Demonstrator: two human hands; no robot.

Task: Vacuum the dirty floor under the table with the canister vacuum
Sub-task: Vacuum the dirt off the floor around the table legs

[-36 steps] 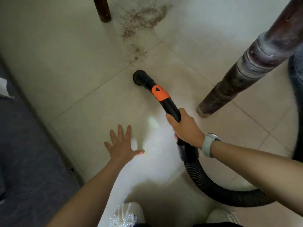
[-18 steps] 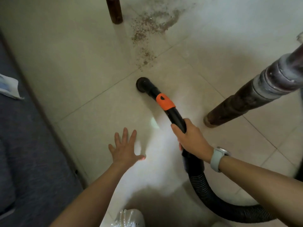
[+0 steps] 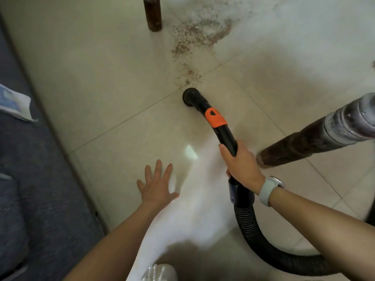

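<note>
Head view: we are gripping the stiff black vacuum wand with orange collar (image 3: 216, 118) mid-frame in our right hand (image 3: 241, 165), its light nozzle nearing brown dirt (image 3: 194, 37) at top, left hand (image 3: 157, 187) splayed flat on the floor tile.

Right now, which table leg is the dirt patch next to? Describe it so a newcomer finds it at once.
Start from the pale tiled floor and follow the black vacuum nozzle up-frame through the brown dirt patch. Just left of the patch, at the top edge, stands the far table leg. Unlike the near table leg slanting in from the right by the right hand, it looks small, upright and plain dark brown.
</note>
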